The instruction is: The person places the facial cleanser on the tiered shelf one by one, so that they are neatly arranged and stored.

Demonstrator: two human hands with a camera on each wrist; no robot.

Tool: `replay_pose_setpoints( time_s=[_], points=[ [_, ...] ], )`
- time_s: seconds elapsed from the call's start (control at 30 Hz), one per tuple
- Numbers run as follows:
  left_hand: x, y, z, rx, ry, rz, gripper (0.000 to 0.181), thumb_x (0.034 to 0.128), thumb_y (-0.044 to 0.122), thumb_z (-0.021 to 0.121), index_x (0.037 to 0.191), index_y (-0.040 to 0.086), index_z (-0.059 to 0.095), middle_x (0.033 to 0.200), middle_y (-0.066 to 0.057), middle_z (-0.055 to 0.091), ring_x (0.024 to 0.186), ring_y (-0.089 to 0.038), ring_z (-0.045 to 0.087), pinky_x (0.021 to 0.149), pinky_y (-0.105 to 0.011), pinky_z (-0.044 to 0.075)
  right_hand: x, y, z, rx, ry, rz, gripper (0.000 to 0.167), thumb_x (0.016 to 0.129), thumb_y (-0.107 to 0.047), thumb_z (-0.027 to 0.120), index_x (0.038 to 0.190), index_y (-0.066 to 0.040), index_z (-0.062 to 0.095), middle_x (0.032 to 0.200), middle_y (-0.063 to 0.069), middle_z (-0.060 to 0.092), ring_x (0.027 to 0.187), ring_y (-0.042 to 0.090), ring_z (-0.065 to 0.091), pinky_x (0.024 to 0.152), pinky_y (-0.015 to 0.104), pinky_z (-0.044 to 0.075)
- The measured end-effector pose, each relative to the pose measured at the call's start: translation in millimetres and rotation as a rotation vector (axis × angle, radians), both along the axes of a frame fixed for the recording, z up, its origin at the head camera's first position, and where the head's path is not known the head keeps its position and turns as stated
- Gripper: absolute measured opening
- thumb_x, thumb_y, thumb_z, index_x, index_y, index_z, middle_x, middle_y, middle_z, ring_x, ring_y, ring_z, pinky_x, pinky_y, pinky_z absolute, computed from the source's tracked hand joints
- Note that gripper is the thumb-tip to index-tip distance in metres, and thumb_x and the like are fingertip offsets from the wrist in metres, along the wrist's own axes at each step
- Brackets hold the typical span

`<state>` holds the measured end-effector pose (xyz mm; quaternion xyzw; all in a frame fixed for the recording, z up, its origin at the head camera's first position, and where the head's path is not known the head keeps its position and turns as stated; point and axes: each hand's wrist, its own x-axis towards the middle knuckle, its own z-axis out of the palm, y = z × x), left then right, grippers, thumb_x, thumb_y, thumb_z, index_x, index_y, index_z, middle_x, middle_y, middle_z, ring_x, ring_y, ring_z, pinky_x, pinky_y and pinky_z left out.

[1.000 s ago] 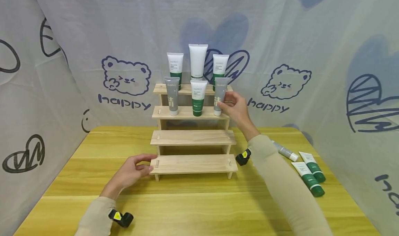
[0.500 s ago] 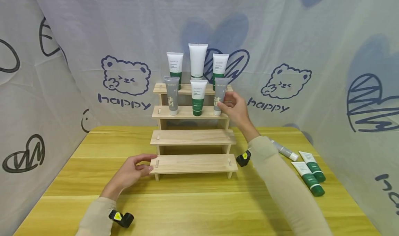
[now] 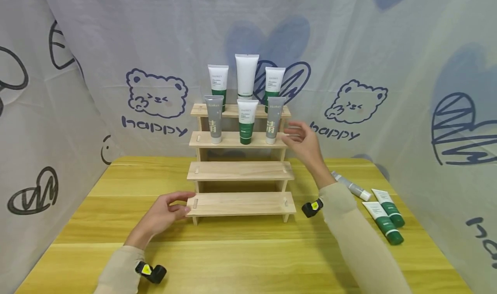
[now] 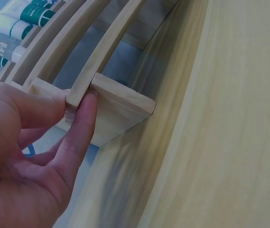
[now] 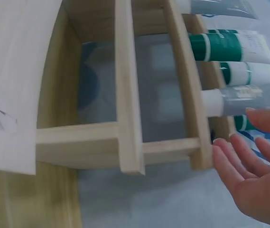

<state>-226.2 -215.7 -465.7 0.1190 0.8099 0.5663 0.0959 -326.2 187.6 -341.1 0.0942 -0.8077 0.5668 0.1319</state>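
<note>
A four-step wooden display rack (image 3: 240,171) stands on the table. My left hand (image 3: 165,214) pinches the left end of its lowest shelf board (image 4: 80,90) between thumb and finger. My right hand (image 3: 304,145) is just right of a grey tube (image 3: 274,120), apart from it, fingers loosely bent and holding nothing. That tube stands upright on its cap on the second shelf from the top. Sharing this shelf are a white-and-green tube (image 3: 246,122) and another grey tube (image 3: 215,119). Behind them, a tall white tube (image 3: 246,76) stands between two white-and-green tubes (image 3: 218,78) on the top shelf.
On the table's right side lie a grey tube (image 3: 351,186) and two white-and-green tubes (image 3: 384,222). The two lower shelves show bare wood. A printed cloth (image 3: 155,35) hangs behind and beside the wooden table (image 3: 233,259).
My right hand has let go of the right-hand grey tube and drawn back to the right and slightly down. The tube stays standing. My left hand has not moved.
</note>
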Motion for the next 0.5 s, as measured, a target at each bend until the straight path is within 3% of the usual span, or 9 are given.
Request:
replay_pose_setpoints(
  time_s=[0.23, 0.5],
  points=[
    [0.8, -0.2, 1.3, 0.017, -0.007, -0.001, 0.048, 0.102, 0.006, 0.062, 0.149, 0.002, 0.052, 0.152, -0.028, 0.047, 0.117, -0.025, 0.069, 0.089, -0.029, 0.063, 25.1, 27, 7.1, 0.108, -0.023, -0.035, 0.053, 0.099, -0.018, 0.07, 0.146, -0.006, 0.051, 0.139, 0.021, 0.064, 0.126, 0.038, 0.062, 0.109, 0.051, 0.053],
    [0.1, -0.8, 1.9, 0.03, -0.003, -0.021, 0.049, 0.1021, 0.005, 0.061, 0.15, 0.0, 0.05, 0.154, -0.03, 0.045, 0.121, -0.03, 0.067, 0.09, -0.031, 0.064, 52.9, 72, 6.4, 0.373, -0.07, -0.14, 0.056, 0.1, -0.018, 0.069, 0.15, -0.007, 0.048, 0.139, 0.024, 0.062, 0.121, 0.044, 0.065, 0.1, 0.056, 0.058]
  ],
)
